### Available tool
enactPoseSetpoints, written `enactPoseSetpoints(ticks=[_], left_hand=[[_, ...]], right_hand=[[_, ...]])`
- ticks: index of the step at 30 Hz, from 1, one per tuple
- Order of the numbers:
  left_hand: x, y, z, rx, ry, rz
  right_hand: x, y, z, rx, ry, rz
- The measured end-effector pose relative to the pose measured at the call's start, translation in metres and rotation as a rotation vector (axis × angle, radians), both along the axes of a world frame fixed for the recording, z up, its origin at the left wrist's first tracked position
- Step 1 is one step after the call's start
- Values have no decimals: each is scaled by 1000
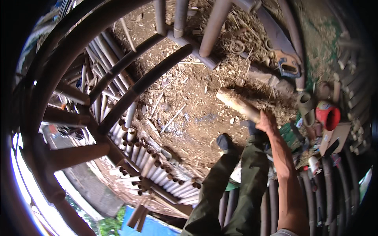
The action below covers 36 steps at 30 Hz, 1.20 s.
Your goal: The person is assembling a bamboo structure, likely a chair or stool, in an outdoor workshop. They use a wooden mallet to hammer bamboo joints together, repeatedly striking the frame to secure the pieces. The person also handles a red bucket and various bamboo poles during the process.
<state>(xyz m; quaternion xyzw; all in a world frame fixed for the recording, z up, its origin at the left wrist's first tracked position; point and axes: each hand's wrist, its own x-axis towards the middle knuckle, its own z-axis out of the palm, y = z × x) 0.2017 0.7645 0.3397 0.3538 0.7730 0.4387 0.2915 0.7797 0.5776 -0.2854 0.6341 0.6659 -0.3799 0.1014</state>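
My right hand (267, 122) is closed around the near end of a thick, pale wooden club (237, 103), its fingers partly hidden. The club points away to the left, above the chip-strewn ground and near my feet. My left hand does not show in the picture. To the left and far side stands a large dark brown frame of bamboo poles (141, 88), with curved rails and joined crosspieces; the club is apart from it.
A handsaw (288, 63) with a wooden handle lies at the far right. Right of my hand are a red container (330, 116) and a cut bamboo tube (305, 103). Short bamboo pieces (153, 169) lie stacked at the left. Long dark poles (330, 188) line the near right.
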Motion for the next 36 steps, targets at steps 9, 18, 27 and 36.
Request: enactPoseSetpoints(ticks=[9, 18, 27, 36], left_hand=[[-46, -82, 72, 22, -547, -23], [-62, -198, 181, -186, -652, -192], [-73, -362, 162, -256, -297, -429], [38, -423, 183, -439, 325, -658]], right_hand=[[24, -175, 358, -448, -37, -530], [155, -374, 652, -367, -250, -687], [157, -369, 692, -555, 14, -983], [38, -263, 765, -205, 492, -780]])
